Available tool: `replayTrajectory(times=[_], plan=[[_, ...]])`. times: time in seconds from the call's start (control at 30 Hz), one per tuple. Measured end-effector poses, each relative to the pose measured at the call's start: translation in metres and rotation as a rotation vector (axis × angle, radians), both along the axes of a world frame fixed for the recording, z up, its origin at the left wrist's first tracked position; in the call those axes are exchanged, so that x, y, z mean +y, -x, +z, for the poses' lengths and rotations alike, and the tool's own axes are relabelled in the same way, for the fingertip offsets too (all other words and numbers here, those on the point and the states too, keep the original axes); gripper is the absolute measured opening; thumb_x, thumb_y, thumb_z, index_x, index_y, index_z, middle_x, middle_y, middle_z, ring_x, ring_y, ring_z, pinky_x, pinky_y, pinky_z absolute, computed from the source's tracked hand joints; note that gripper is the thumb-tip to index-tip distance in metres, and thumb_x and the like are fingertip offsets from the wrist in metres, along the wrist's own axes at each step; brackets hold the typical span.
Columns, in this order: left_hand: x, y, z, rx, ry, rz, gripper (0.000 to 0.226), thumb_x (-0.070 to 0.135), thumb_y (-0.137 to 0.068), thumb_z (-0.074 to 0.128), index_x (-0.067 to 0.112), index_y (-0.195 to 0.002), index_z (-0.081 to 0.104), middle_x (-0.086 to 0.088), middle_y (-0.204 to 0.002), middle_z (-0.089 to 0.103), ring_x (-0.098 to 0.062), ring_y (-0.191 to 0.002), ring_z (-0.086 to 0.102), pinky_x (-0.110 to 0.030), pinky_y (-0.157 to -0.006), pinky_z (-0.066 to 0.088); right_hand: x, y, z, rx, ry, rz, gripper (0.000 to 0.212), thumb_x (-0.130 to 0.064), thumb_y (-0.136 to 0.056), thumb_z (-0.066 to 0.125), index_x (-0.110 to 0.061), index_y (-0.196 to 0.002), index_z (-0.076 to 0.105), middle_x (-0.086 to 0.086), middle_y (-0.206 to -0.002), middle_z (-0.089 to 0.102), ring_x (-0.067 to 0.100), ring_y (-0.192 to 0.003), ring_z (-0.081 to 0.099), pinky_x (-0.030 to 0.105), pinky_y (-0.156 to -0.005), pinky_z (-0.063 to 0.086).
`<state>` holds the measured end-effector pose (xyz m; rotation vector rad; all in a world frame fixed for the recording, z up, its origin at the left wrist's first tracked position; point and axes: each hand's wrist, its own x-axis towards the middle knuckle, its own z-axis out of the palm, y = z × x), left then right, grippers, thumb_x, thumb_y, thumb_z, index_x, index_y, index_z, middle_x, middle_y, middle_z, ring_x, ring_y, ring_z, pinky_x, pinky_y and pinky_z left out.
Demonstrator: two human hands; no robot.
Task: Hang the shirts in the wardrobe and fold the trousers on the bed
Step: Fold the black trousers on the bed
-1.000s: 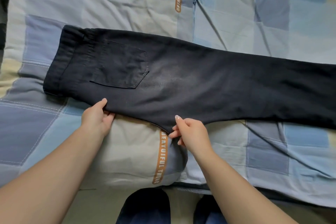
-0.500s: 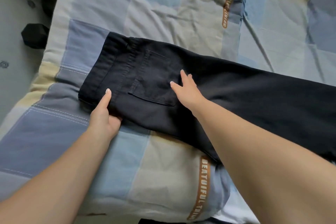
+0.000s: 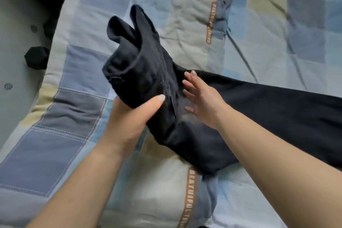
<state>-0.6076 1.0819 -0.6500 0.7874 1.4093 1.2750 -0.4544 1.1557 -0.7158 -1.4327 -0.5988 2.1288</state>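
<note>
Dark navy trousers (image 3: 277, 116) lie across the checked bedspread, legs running off to the right. Their waist end is lifted off the bed and bunched upward toward the left. My left hand (image 3: 133, 116) grips that raised waist end from below, thumb over the cloth. My right hand (image 3: 199, 98) presses flat with straight fingers on the seat of the trousers, just right of the left hand.
The bedspread (image 3: 77, 153) is patched in blue, grey, beige and white with orange lettered strips. The bed's left edge borders a grey floor (image 3: 13, 61), where a small black object (image 3: 36, 58) sits close to the mattress.
The waist end lay flat on the bed before; my left hand has lifted it and swung it up. My right hand slid from the back pocket toward the seat.
</note>
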Motion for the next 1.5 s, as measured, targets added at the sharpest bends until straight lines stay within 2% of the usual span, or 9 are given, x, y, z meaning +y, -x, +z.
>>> replayTrajectory(times=[0.1, 0.2, 0.37, 0.57, 0.9, 1.1, 1.27, 1.37, 1.5], plan=[[0.005, -0.062, 0.015, 0.281, -0.068, -0.250, 0.037, 0.008, -0.070, 0.067, 0.028, -0.101, 0.066, 0.021, -0.100, 0.070, 0.003, -0.100, 0.062, -0.021, -0.090, 0.048, 0.010, -0.049, 0.038, 0.206, -0.025, -0.064, 0.059, -0.061, -0.093, 0.032, -0.023, -0.132, 0.055, 0.003, -0.136, 0.053, 0.024, -0.128, 0.047, 0.051, -0.108, 0.034], [0.006, -0.131, 0.021, 0.514, -0.181, -0.524, 0.069, -0.001, -0.069, 0.059, 0.022, -0.134, 0.052, 0.002, -0.136, 0.056, -0.009, -0.127, 0.047, -0.033, -0.110, 0.034, 0.016, -0.115, 0.073, 0.405, -0.016, -0.154, 0.067, -0.065, -0.091, 0.032, -0.014, -0.119, 0.066, 0.011, -0.116, 0.067, 0.023, -0.108, 0.063, 0.039, -0.093, 0.052], [-0.003, -0.238, 0.024, 0.825, -0.239, -0.706, 0.075, 0.000, -0.067, 0.057, 0.024, -0.138, 0.048, -0.007, -0.147, 0.043, -0.032, -0.118, 0.048, -0.041, -0.103, 0.036, 0.008, -0.238, 0.095, 0.152, 0.030, 0.082, 0.057, -0.052, -0.081, 0.058, -0.005, -0.113, 0.067, 0.016, -0.111, 0.069, 0.027, -0.099, 0.068, 0.038, -0.077, 0.057], [-0.029, -0.351, 0.001, 0.901, -0.288, -0.784, 0.085, -0.008, -0.060, 0.067, 0.016, -0.139, 0.049, -0.011, -0.144, 0.047, -0.035, -0.117, 0.052, -0.050, -0.093, 0.045, -0.017, -0.348, 0.076, -0.531, -0.175, 0.157, 0.024, -0.006, -0.085, 0.054, -0.020, -0.101, 0.065, 0.009, -0.095, 0.072, 0.025, -0.084, 0.069, 0.038, -0.079, 0.056], [-0.059, -0.465, -0.089, 0.985, -0.060, -0.840, 0.074, -0.003, -0.082, 0.056, 0.025, -0.147, 0.034, 0.000, -0.146, 0.039, -0.023, -0.128, 0.038, -0.030, -0.103, 0.035, -0.042, -0.508, 0.019, -0.474, -0.198, -0.105, 0.034, -0.006, -0.091, 0.050, -0.031, -0.112, 0.062, -0.002, -0.103, 0.071, 0.018, -0.093, 0.068, 0.035, -0.078, 0.055], [-0.065, -0.523, -0.122, 1.167, -0.039, -0.978, 0.080, 0.028, -0.086, 0.063, 0.030, -0.151, 0.017, 0.003, -0.153, 0.025, -0.018, -0.139, 0.023, -0.033, -0.112, 0.022, -0.059, -0.600, -0.006, -0.450, -0.137, -0.159, 0.031, -0.008, -0.093, 0.050, -0.035, -0.097, 0.065, -0.005, -0.091, 0.073, 0.013, -0.079, 0.070, 0.027, -0.062, 0.055], [-0.059, -0.566, -0.137, 1.164, -0.140, -1.036, 0.074, 0.007, -0.082, 0.059, 0.024, -0.148, 0.030, 0.000, -0.139, 0.043, -0.024, -0.117, 0.045, -0.034, -0.101, 0.036, -0.067, -0.670, -0.016, -0.469, -0.102, -0.234, 0.027, -0.005, -0.094, 0.047, -0.026, -0.098, 0.064, -0.003, -0.082, 0.074, 0.012, -0.068, 0.071, 0.025, -0.054, 0.055], [-0.057, -0.584, -0.146, 1.175, -0.154, -1.080, 0.074, 0.005, -0.082, 0.056, 0.024, -0.148, 0.030, 0.000, -0.135, 0.046, -0.025, -0.111, 0.047, -0.032, -0.094, 0.037, -0.071, -0.697, -0.025, -0.568, -0.063, -0.225, 0.028, -0.007, -0.094, 0.046, -0.022, -0.114, 0.060, 0.006, -0.103, 0.070, 0.018, -0.081, 0.069, 0.030, -0.065, 0.058], [-0.057, -0.585, -0.159, 1.165, -0.115, -1.095, 0.068, 0.011, -0.085, 0.057, 0.023, -0.147, 0.033, 0.001, -0.139, 0.044, -0.023, -0.122, 0.043, -0.032, -0.101, 0.036, -0.080, -0.703, -0.045, -1.168, -0.060, 0.040, 0.053, -0.022, -0.097, 0.047, -0.019, -0.147, 0.031, 0.009, -0.147, 0.041, 0.028, -0.130, 0.043, 0.038, -0.105, 0.037]])
